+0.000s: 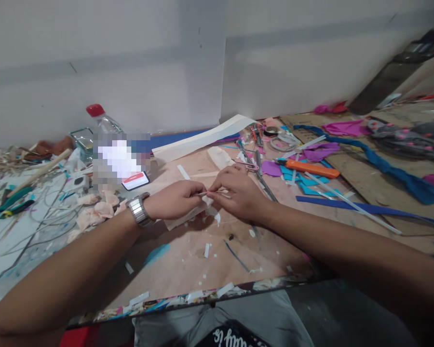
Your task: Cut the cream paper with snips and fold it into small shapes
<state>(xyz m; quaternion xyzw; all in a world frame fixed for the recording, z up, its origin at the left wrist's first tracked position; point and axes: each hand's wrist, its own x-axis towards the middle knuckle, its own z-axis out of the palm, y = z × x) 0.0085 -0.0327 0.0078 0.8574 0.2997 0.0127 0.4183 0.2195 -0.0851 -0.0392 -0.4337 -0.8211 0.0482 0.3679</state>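
My left hand (175,200), with a metal watch (140,209) on its wrist, pinches a thin pale strip (203,193) between thumb and fingers. From the other side my right hand (238,195) grips the same strip with its fingertips, so the hands almost touch. What the strip is made of is too small to tell. Beneath the hands lies a pale sheet (179,220), partly covered by them. Just beyond my right hand are a pink-handled tool (251,166) and a long metal tool (265,187).
A lit phone (135,180) leans near a red-capped bottle (106,120). A long cream strip (206,138) lies at the back. An orange utility knife (311,168), tape rolls (285,143) and blue strips (329,202) lie right. Pliers (16,205), cables and crumpled peach paper (94,214) clutter the left.
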